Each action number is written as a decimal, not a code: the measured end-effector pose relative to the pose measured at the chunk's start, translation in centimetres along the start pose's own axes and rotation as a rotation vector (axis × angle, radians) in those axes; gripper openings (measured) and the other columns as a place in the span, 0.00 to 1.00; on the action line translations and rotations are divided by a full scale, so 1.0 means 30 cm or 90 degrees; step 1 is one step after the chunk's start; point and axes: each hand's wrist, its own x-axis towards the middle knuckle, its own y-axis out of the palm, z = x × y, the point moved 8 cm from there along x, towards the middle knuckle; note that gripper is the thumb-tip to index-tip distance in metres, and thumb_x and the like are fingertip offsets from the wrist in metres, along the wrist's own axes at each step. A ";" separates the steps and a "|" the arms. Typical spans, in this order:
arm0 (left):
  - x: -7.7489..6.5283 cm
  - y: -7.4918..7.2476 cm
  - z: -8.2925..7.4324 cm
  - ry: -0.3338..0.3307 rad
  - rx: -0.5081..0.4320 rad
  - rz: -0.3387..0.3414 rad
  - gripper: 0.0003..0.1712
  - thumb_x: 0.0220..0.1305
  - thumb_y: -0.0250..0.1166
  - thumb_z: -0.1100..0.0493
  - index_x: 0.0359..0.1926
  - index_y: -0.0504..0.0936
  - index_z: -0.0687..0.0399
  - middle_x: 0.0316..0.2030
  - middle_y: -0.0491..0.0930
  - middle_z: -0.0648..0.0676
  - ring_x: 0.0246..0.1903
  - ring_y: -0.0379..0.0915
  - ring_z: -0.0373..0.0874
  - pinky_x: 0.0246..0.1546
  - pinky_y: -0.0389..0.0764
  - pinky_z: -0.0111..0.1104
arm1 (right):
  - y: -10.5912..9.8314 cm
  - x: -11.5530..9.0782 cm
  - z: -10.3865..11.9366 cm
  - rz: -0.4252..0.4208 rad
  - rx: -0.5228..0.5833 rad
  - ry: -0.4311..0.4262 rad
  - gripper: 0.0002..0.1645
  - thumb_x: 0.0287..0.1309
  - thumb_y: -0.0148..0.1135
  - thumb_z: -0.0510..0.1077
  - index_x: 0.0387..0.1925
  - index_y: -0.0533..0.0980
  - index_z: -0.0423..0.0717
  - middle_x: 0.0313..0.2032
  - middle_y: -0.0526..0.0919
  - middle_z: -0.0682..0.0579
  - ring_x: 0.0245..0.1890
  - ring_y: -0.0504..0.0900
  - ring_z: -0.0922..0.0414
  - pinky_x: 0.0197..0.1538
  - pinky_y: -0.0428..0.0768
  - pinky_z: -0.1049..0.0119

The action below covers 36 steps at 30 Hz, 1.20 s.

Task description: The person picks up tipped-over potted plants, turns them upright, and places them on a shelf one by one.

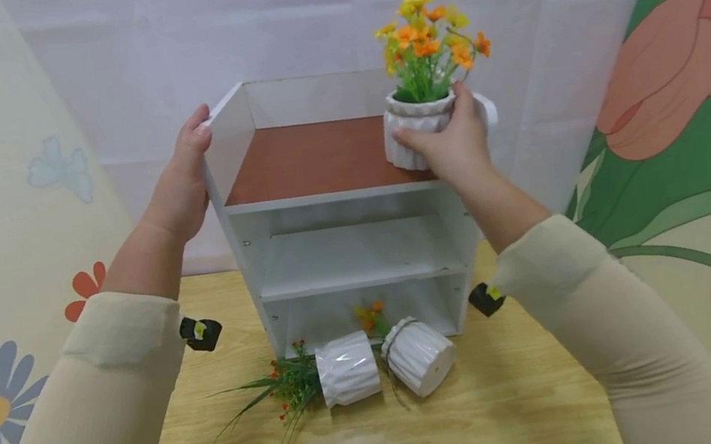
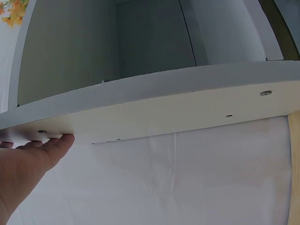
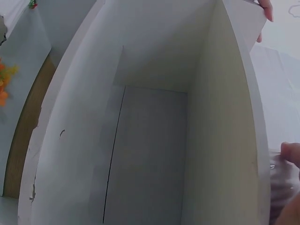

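My right hand (image 1: 453, 140) grips a white ribbed pot (image 1: 404, 143) with yellow and orange artificial flowers (image 1: 421, 38), thumb on its front and fingers around the right side. This potted plant is upright at the right of the brown top board (image 1: 312, 156) of a white shelf unit (image 1: 363, 279); I cannot tell whether its base touches the board. In the right wrist view, part of the pot (image 3: 281, 187) shows beyond a shelf board. My left hand (image 1: 187, 170) rests against the unit's left side panel near the top, its fingers (image 2: 58, 147) extended along the outer face.
Before the unit, two white pots lie tipped on the wooden table (image 1: 492, 415): one pot (image 1: 347, 369) with red-berried greenery (image 1: 295, 374), another pot (image 1: 418, 357) with orange flowers (image 1: 371, 318) pointing into the bottom compartment. A pale cloth (image 1: 299, 17) hangs behind.
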 end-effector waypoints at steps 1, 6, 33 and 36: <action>-0.001 0.001 -0.001 0.000 -0.005 0.000 0.36 0.71 0.39 0.33 0.76 0.42 0.27 0.60 0.61 0.45 0.58 0.55 0.42 0.69 0.49 0.51 | 0.000 -0.001 0.000 -0.001 0.007 -0.001 0.69 0.47 0.74 0.60 0.77 0.36 0.63 0.77 0.46 0.57 0.75 0.52 0.60 0.73 0.59 0.65; -0.003 0.004 -0.001 0.000 0.006 0.001 0.37 0.71 0.39 0.32 0.76 0.42 0.27 0.59 0.62 0.45 0.58 0.56 0.41 0.69 0.51 0.52 | -0.008 -0.013 0.018 -0.029 0.015 -0.029 0.70 0.45 0.75 0.60 0.77 0.36 0.63 0.77 0.47 0.56 0.75 0.52 0.61 0.73 0.57 0.67; 0.006 -0.002 0.003 0.010 0.023 0.002 0.37 0.70 0.39 0.31 0.76 0.43 0.28 0.57 0.64 0.44 0.58 0.58 0.41 0.67 0.54 0.53 | -0.029 -0.195 0.114 0.039 -0.034 -0.158 0.63 0.49 0.71 0.64 0.77 0.43 0.63 0.77 0.46 0.56 0.75 0.52 0.55 0.71 0.61 0.49; 0.005 -0.003 0.002 0.010 0.020 0.001 0.37 0.70 0.39 0.31 0.76 0.42 0.28 0.57 0.64 0.44 0.58 0.58 0.41 0.67 0.54 0.53 | -0.014 -0.207 0.104 0.061 -0.028 -0.169 0.63 0.49 0.72 0.62 0.77 0.44 0.60 0.77 0.46 0.54 0.75 0.52 0.54 0.73 0.59 0.49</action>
